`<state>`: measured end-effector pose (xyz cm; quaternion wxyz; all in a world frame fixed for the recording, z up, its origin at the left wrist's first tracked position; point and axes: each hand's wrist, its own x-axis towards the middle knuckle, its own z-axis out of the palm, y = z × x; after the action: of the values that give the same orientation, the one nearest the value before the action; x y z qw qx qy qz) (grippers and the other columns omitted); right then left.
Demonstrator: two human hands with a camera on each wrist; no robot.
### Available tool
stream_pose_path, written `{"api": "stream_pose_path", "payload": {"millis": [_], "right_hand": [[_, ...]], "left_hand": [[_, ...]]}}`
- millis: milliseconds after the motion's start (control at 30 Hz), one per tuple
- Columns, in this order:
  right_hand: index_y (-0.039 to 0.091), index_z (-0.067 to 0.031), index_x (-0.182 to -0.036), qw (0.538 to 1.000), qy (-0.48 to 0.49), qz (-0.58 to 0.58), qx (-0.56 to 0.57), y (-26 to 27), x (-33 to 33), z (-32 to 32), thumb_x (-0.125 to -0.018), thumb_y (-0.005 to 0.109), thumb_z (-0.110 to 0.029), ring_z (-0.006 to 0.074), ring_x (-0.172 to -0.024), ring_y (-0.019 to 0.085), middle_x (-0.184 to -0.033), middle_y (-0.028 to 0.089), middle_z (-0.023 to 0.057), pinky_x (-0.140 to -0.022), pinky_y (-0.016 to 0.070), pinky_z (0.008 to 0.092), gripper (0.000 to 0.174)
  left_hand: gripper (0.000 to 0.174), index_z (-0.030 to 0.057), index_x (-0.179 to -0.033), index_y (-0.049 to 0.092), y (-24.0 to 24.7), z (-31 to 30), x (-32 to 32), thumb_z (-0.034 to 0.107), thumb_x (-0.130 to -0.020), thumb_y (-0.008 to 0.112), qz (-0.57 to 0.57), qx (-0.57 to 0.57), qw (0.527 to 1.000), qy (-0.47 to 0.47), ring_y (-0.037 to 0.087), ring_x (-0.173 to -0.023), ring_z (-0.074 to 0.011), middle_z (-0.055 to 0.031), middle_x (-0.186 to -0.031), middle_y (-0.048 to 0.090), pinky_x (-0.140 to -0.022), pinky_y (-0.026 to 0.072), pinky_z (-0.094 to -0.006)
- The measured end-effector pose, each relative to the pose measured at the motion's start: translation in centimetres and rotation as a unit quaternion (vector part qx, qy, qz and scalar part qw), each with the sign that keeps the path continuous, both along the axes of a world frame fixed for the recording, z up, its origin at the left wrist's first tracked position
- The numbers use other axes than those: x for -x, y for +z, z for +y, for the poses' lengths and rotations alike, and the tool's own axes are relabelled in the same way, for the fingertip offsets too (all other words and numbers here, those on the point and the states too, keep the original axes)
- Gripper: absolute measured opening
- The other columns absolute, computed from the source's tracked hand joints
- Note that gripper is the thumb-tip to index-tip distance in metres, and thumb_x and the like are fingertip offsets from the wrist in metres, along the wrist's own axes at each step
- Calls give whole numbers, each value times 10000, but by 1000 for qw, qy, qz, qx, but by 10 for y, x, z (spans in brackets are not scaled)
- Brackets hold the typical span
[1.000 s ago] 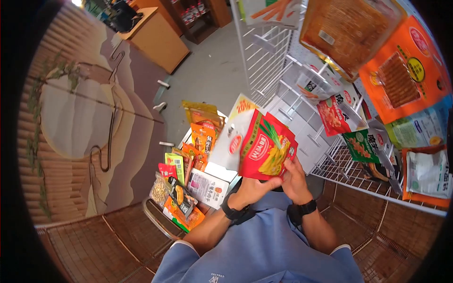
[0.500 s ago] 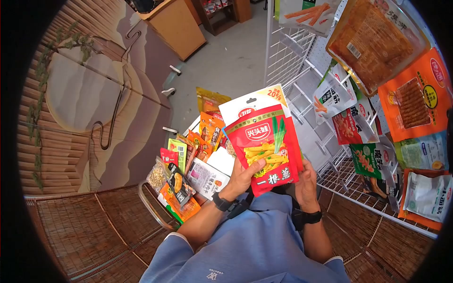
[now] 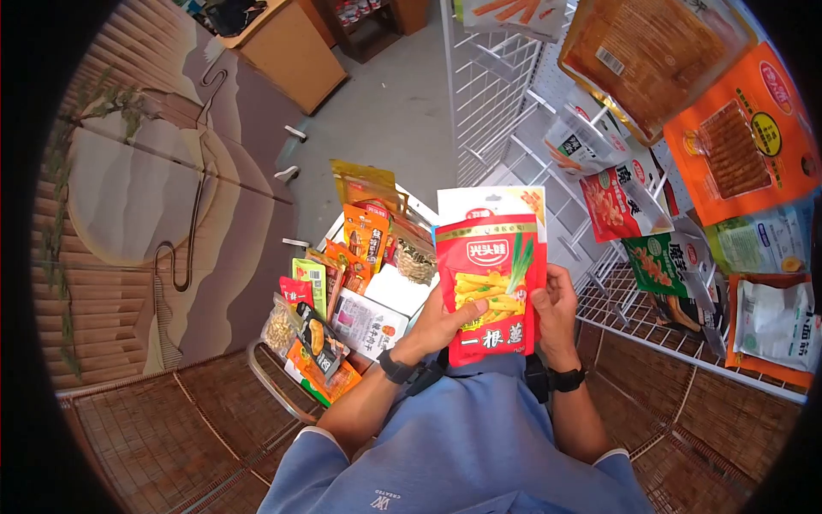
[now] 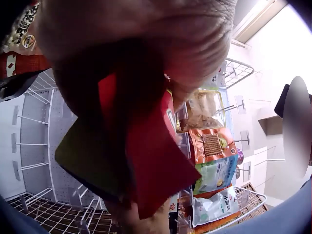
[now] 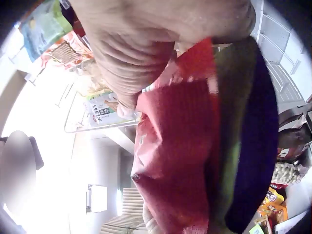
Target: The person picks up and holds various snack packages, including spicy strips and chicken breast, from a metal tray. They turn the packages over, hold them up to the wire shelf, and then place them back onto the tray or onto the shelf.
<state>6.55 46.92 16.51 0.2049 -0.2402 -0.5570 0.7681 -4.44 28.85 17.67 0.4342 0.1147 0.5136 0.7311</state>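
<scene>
A red snack pouch [image 3: 488,291] with a spring onion and yellow snack pieces printed on it stands nearly upright before my chest. Behind it shows the top of a white pouch [image 3: 454,199]. My left hand [image 3: 443,324] grips the lower left side of the stack, thumb across the red front. At the right edge, my right hand [image 3: 556,313] holds it with the thumb on the red side. Seen in the right wrist view, the red pouch [image 5: 175,141] lies against a dark olive and purple pouch [image 5: 248,126]. Most fingers are hidden behind the packs.
On my right, a white wire rack [image 3: 488,120] carries hanging snack packs, among them a large orange pack [image 3: 736,137] and a green pack [image 3: 659,265]. To my left, a cart with a metal handle [image 3: 270,385] holds several snack bags, including an orange bag [image 3: 364,240].
The pouches have turned from tilted to nearly upright, with the red front facing me. My left hand has moved from under the bottom onto the left side, thumb in front.
</scene>
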Motion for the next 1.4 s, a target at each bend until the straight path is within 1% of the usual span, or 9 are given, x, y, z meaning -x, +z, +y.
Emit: {"api": "stream_pose_path", "payload": {"millis": [267, 333, 467, 533, 633, 733, 933, 1233, 1400], "right_hand": [[513, 15, -1241, 998, -4, -14, 54, 10, -2, -5, -944, 731, -268, 134, -1035, 609, -1147, 647, 102, -925, 491, 296, 465], [562, 18, -1200, 999, -1, -27, 33, 11, -1, -5, -961, 705, -236, 117, -995, 616, -1117, 663, 85, -891, 502, 282, 378], [608, 23, -1162, 998, 4, -57, 3, 0, -4, 0, -976, 680, -208, 106, -959, 623, -1096, 681, 70, -858, 515, 276, 305], [627, 26, -1146, 995, -10, -54, 77, 2, -3, -2, -994, 651, -173, 102, -946, 629, -1090, 688, 62, -842, 521, 272, 251], [611, 39, -1143, 996, -23, -47, 79, -3, -3, -3, -1015, 606, -134, 114, -925, 667, -1091, 700, 93, -821, 550, 273, 216], [617, 42, -1124, 995, -31, -54, 79, -5, -6, -5, -1019, 601, -138, 110, -916, 667, -1075, 705, 92, -812, 551, 272, 208], [627, 51, -1172, 989, -44, -46, 132, -11, -7, -9, -1039, 570, -161, 100, -941, 644, -1080, 704, 82, -832, 533, 263, 257], [624, 55, -1158, 990, -50, -48, 119, -10, -3, -11, -1067, 515, -200, 89, -913, 640, -1075, 702, 75, -815, 531, 251, 292], [637, 42, -1137, 991, -43, -60, 109, -12, -3, -11, -1072, 513, -227, 73, -893, 633, -1051, 706, 60, -796, 531, 248, 303]], "left_hand": [[530, -7, -1422, 433, 6, 3, 0, 151, -975, 669, 10, 35, 996, -76, 588, -1223, -197, -133, -1361, 597, -1036, 481, -357], [593, 1, -1434, 388, 6, 4, 0, 227, -974, 684, 43, 77, 989, -122, 586, -1230, -206, -141, -1356, 594, -1036, 482, -359], [603, 2, -1438, 385, 2, 3, -1, 256, -978, 682, 55, 76, 987, -132, 582, -1235, -205, -144, -1358, 591, -1037, 480, -359], [606, -2, -1432, 391, 5, 3, -3, 280, -980, 680, 57, 65, 988, -126, 569, -1251, -205, -144, -1361, 586, -1045, 472, -361], [611, 3, -1470, 349, 1, 2, -4, 246, -998, 652, 57, 50, 990, -115, 546, -1270, -207, -143, -1387, 563, -1065, 457, -366], [663, 6, -1493, 303, -3, 1, -4, 278, -998, 650, 25, 42, 994, -96, 516, -1300, -211, -152, -1421, 524, -1086, 437, -371], [785, 29, -1539, 190, 0, 0, -2, 296, -981, 673, 38, 72, 995, -64, 459, -1345, -202, -148, -1467, 454, -1114, 408, -381], [914, 52, -1586, 24, -13, 1, -3, 273, -979, 672, 151, 56, 987, -21, 420, -1376, -221, -172, -1517, 375, -1143, 368, -401], [932, 52, -1592, -30, -6, 2, -3, 246, -988, 654, 139, 60, 988, -15, 392, -1399, -231, -186, -1539, 341, -1159, 345, -405]]}}
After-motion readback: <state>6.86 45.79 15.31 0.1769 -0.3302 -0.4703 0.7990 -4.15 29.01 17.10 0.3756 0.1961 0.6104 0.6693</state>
